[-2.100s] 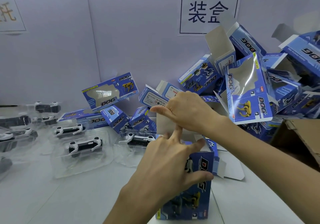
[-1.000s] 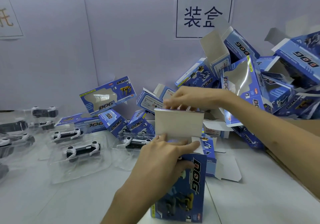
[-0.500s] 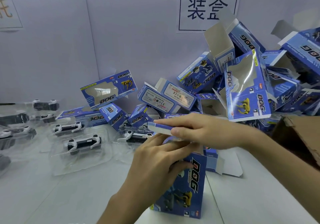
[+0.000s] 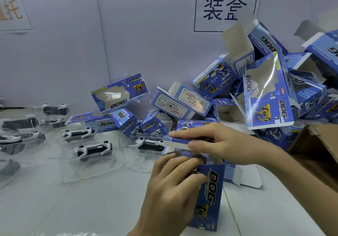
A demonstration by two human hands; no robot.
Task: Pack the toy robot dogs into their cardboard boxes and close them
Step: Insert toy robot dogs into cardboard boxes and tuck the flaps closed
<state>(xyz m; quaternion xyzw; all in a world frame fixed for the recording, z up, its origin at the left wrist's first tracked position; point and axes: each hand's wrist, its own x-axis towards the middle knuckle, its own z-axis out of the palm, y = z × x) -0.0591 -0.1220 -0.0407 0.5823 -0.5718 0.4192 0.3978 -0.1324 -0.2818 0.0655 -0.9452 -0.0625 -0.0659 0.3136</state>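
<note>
A blue "DOG" cardboard box [image 4: 210, 195] stands upright on the white table near the front centre. My left hand [image 4: 173, 186] grips its front face and side, fingers curled over the upper part. My right hand [image 4: 215, 142] pinches the box's top lid flap [image 4: 175, 140], folded nearly flat over the opening. The box's contents are hidden. Several black-and-white toy robot dogs [image 4: 94, 149] lie in clear plastic trays on the left.
A heap of open blue boxes [image 4: 265, 93] leans against the back wall at centre and right. A brown carton [image 4: 318, 148] stands at the right edge. A flattened box [image 4: 245, 177] lies behind the held one.
My right hand has folded the top lid flap down from upright to nearly flat over the box's opening. My left hand kept its hold on the box.
</note>
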